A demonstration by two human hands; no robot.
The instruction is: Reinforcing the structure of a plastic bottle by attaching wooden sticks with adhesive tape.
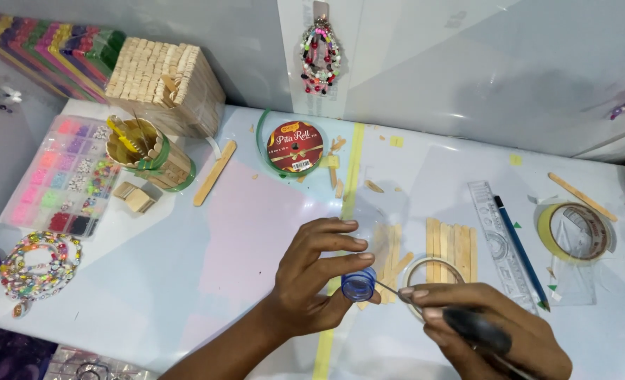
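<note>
My left hand (312, 278) grips a small blue cap or bottle top (359, 284) between thumb and fingers. My right hand (492, 334) holds a black-handled tool (475, 329) whose thin metal tip (388, 287) touches the blue cap. Just behind the hands lie flat wooden craft sticks (453, 246) side by side and a clear tape roll (425, 273).
A ruler (499, 246), a blue pencil (520, 246) and a yellow tape roll (574, 231) lie at the right. A ribbon roll (295, 146), a stick-built cup (147, 158), a block of wooden sticks (163, 84), a bead organiser (69, 172) and bead strings (39, 264) fill the left.
</note>
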